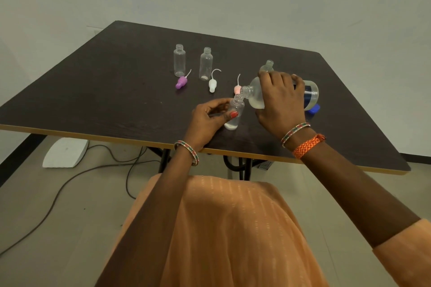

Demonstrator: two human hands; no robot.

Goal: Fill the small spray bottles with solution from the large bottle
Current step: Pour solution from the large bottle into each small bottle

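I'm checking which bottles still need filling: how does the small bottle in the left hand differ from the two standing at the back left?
The held small bottle stands near the front edge, steadied by the left hand; the two back bottles stand free. The large bottle, tipped by the right hand, has its mouth at the held bottle's neck; nothing touches the back bottles. All three are clear, upright and uncapped.

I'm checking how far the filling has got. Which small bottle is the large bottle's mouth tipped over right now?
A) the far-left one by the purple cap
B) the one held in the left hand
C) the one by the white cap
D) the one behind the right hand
B: the right hand tilts the large bottle so its mouth meets the neck of the small bottle that the left hand holds upright on the table.
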